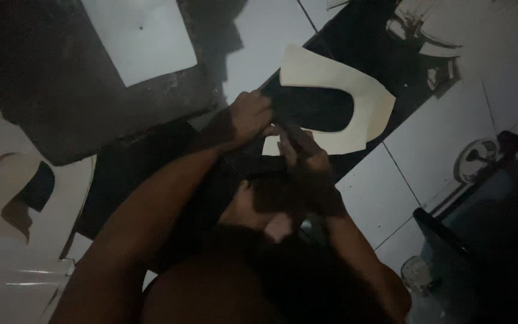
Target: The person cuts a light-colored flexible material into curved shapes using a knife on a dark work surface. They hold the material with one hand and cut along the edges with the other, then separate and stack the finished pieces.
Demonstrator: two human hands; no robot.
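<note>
Two hands meet at the cream paper pattern [367,108] on the tiled floor. Left hand [248,117] presses dark material beside the pattern's cutout; right hand [304,153] grips its lower edge. Progress cannot be judged; lighting too dim.

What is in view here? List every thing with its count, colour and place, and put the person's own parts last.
cream pattern piece: one, cream, U-shaped, centre, held at both hands
dark material: one, black, under the pattern piece
white sheet: one, white, top left on a dark board
dark board: one, dark, upper left
cream cut-out piece: one, cream, far left
tiled floor: white, right side
round object: one, pale, right; kind unclear
left hand: on the piece's left edge
right hand: at its lower edge
</note>
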